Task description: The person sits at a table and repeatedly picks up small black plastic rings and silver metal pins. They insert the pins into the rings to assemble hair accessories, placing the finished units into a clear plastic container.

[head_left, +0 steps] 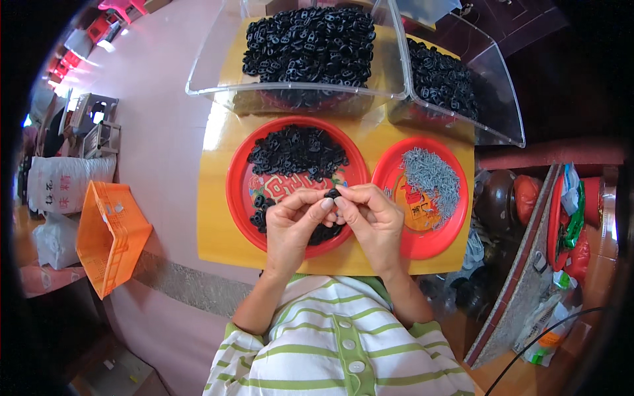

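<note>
A small black plastic piece (332,193) is pinched between the fingertips of both my hands, above the near part of a round red tray (232,181). My left hand (296,221) grips it from the left, thumb against forefinger. From the other side my right hand (372,214) closes on it the same way. Behind my fingers a heap of flat black plastic pieces (297,152) covers the tray's far half. More black pieces (261,210) lie by my left hand, partly hidden under it. To the right, a second red tray (422,247) holds many small grey metal pins or screws (432,178).
Two clear plastic bins (228,92) (508,125) full of black pieces stand at the table's far side. Yellow sheeting covers the table (218,237). An orange basket (112,231) sits to the left. Bags and jars (496,198) crowd the right side.
</note>
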A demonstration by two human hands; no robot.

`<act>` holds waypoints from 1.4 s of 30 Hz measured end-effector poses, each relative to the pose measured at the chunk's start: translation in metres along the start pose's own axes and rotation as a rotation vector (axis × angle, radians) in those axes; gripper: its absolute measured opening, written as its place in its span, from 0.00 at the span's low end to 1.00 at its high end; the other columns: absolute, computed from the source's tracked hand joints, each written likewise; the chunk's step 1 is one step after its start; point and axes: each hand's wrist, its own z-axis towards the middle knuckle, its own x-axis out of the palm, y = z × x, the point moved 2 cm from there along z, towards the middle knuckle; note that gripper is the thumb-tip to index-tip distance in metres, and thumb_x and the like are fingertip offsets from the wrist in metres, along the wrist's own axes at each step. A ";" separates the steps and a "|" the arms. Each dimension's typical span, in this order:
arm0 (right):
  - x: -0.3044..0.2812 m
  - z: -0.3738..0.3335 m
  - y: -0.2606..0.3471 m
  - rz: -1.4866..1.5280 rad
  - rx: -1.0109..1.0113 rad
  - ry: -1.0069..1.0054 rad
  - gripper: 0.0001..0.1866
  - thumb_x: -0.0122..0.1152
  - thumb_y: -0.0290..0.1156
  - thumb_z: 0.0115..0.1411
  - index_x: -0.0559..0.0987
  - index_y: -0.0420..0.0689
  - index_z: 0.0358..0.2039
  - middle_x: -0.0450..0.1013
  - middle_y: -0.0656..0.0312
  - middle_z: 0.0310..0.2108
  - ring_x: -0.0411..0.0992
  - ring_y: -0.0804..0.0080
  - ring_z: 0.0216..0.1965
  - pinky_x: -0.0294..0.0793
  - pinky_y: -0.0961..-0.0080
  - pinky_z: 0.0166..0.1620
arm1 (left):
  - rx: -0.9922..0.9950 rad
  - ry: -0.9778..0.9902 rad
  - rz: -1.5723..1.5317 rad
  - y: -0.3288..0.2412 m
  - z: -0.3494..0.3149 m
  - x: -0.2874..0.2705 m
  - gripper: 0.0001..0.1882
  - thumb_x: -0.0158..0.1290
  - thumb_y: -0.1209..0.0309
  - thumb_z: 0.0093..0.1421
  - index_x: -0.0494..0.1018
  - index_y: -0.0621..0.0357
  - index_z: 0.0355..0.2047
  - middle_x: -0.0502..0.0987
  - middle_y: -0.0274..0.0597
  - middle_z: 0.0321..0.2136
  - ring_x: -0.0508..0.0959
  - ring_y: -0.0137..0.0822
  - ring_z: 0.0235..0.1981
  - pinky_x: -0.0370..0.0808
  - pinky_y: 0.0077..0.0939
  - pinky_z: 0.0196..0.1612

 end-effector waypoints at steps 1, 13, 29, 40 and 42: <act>0.001 0.000 0.000 0.012 -0.015 -0.016 0.07 0.56 0.19 0.57 0.76 0.35 0.38 0.73 0.62 0.31 0.72 0.83 0.28 0.74 0.87 0.30 | 0.010 0.001 -0.037 0.002 -0.001 0.002 0.07 0.53 0.79 0.58 0.75 0.68 0.37 0.77 0.40 0.28 0.76 0.24 0.27 0.74 0.15 0.32; -0.007 0.016 0.019 -0.312 -0.045 0.139 0.09 0.57 0.26 0.57 0.77 0.38 0.38 0.73 0.59 0.32 0.73 0.76 0.30 0.73 0.82 0.32 | -0.075 -0.049 -0.199 0.004 0.004 0.001 0.07 0.53 0.74 0.59 0.75 0.67 0.33 0.78 0.44 0.26 0.77 0.28 0.24 0.76 0.21 0.30; 0.003 0.023 0.022 -0.552 -0.299 0.161 0.20 0.65 0.25 0.47 0.74 0.42 0.43 0.70 0.57 0.35 0.70 0.64 0.36 0.72 0.71 0.39 | -0.077 -0.186 -0.354 0.009 0.009 0.001 0.05 0.52 0.70 0.60 0.73 0.59 0.31 0.77 0.38 0.24 0.75 0.25 0.25 0.71 0.18 0.29; -0.001 0.026 0.019 -0.472 -0.227 0.166 0.17 0.65 0.20 0.45 0.76 0.40 0.38 0.69 0.60 0.30 0.71 0.72 0.27 0.73 0.79 0.29 | -0.003 -0.103 -0.201 0.010 0.006 0.004 0.06 0.51 0.71 0.60 0.74 0.61 0.32 0.75 0.34 0.23 0.72 0.21 0.24 0.68 0.16 0.29; -0.005 0.026 0.020 -0.425 -0.194 0.176 0.16 0.65 0.19 0.45 0.77 0.40 0.38 0.70 0.61 0.29 0.71 0.77 0.26 0.72 0.82 0.27 | 0.041 -0.061 -0.141 0.008 0.004 0.004 0.07 0.51 0.71 0.61 0.74 0.62 0.33 0.75 0.35 0.25 0.73 0.22 0.25 0.69 0.17 0.30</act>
